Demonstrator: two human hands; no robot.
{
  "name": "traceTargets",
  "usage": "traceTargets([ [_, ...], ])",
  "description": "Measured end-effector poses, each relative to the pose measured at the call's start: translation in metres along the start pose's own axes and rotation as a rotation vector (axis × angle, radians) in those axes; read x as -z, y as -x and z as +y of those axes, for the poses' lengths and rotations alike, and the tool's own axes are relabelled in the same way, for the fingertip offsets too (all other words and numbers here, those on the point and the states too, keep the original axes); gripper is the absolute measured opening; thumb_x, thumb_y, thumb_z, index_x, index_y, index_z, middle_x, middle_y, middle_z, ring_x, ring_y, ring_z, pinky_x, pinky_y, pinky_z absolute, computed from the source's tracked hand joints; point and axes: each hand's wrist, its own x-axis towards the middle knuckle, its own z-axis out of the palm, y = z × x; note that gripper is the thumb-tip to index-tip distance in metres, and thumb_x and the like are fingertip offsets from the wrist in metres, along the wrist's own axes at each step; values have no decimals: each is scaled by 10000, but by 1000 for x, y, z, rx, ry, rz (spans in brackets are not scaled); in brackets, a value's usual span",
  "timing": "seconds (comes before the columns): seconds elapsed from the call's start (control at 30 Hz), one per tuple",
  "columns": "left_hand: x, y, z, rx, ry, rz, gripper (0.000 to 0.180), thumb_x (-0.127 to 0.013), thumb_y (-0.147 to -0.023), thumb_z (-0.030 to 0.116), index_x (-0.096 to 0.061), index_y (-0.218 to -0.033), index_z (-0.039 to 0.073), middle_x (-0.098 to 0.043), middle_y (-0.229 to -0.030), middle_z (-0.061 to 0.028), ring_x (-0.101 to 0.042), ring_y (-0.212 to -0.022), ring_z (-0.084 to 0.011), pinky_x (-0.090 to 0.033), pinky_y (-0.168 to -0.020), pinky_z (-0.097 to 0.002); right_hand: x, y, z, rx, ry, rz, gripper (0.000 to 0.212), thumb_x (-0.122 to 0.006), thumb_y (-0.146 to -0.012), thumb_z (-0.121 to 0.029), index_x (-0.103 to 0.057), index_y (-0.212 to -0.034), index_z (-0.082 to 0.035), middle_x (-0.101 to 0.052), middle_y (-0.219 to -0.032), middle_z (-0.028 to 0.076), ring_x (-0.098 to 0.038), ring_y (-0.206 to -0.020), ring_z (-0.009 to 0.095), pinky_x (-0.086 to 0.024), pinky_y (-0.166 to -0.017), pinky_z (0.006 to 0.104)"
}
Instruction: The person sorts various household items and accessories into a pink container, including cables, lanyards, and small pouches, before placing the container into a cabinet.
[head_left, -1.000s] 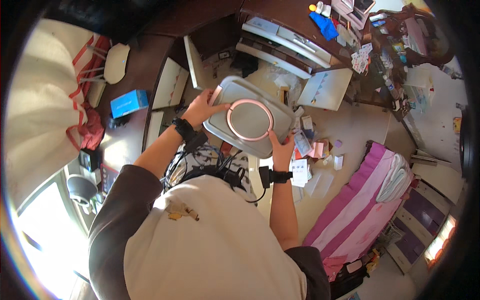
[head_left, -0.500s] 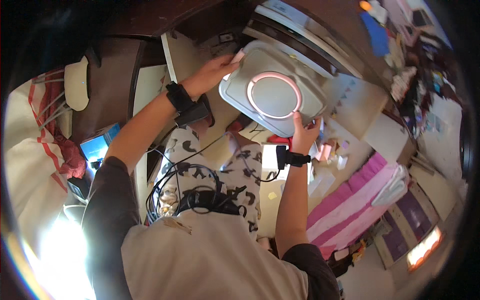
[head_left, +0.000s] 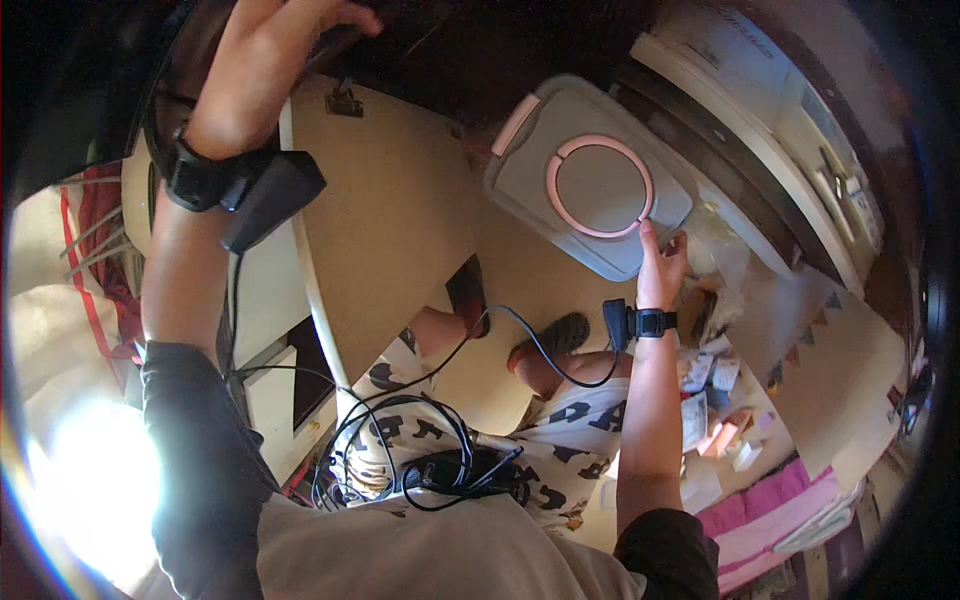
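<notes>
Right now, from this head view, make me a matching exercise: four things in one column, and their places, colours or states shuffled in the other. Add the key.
Things:
1. Left hand
2. Right hand
3. Ring
4. Black cable

Places, colours or states:
A. Round and pink
B. In the upper left of the picture, apart from the grey box
C. Partly coiled, below the picture's middle
D. Holding the grey box near its lower right end

Right pairs: 1-B, 2-D, 3-A, 4-C
</notes>
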Motion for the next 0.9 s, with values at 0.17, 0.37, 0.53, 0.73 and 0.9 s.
traceTargets([
  [0.17,17,0,-7,81,-55,86,285,-471,-934,244,-502,-1132,41,-529,-1119,-110,-529,-1021,-186,-464,-834,-302,-43,-14,37,-11,-9,-48,764,-741,-733,-390,-428,-1216,112,-506,-1233,205,-484,-1121,265,-371,-948,357],
  [0.37,28,4,-6,55,-216,85,291,-469,-940,214,-502,-1162,28,-503,-1191,-120,-493,-1095,-184,-431,-894,-317,-97,-34,8,-56,68,-111,823,-756,-697,-433,-434,-1162,163,-557,-1157,206,-532,-1039,266,-408,-892,333],
  [0.53,52,22,4,-86,-484,94,280,-522,-912,139,-506,-1172,35,-515,-1149,-98,-526,-983,-145,-404,-891,-272,-108,-51,43,-124,141,-45,953,-746,-650,-522,-412,-1198,183,-540,-1163,276,-534,-1072,327,-417,-896,362],
  [0.73,94,67,-33,17,-203,225,364,-414,-929,189,-473,-1238,6,-491,-1269,-132,-457,-1188,-210,-328,-998,-303,-146,-37,29,36,353,-20,989,-742,-588,-595,-469,-1154,169,-554,-1116,302,-554,-1040,376,-444,-863,412],
  [0.9,20,103,1,88,-367,-224,403,-573,-804,134,-517,-1183,10,-508,-1255,-134,-488,-1147,-258,-381,-958,-358,-151,-63,25,-67,354,24,867,-735,-596,-588,-557,-1022,146,-607,-1030,262,-579,-977,332,-433,-841,382],
])
